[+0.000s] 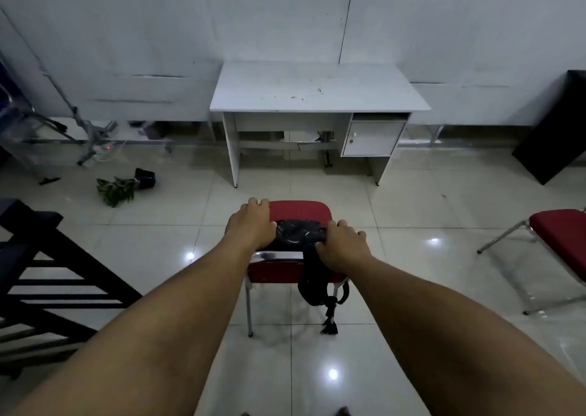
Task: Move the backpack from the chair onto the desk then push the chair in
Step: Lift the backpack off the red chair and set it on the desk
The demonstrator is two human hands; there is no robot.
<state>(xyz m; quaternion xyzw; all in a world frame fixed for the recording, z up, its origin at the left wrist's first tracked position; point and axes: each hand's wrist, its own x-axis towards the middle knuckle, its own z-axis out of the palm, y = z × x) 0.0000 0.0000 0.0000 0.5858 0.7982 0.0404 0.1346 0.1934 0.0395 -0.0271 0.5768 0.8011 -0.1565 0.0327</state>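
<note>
A black backpack [298, 233] lies on the red padded seat of a metal-legged chair [299, 209] in the middle of the floor, its strap hanging down over the red backrest. My left hand [252, 225] rests on the backpack's left end with fingers curled over it. My right hand [341, 244] grips the backpack's right end near the strap. The white desk [317, 89] stands against the far wall, some way beyond the chair, with a small cupboard under its right side. The desk top is bare apart from small marks.
A second red chair [558, 241] stands at the right edge. A dark wooden frame [47, 273] fills the near left. A black panel [551, 136] leans on the wall at right. Leaves and a black item [126, 184] lie on the tiled floor at left, with metal stands behind.
</note>
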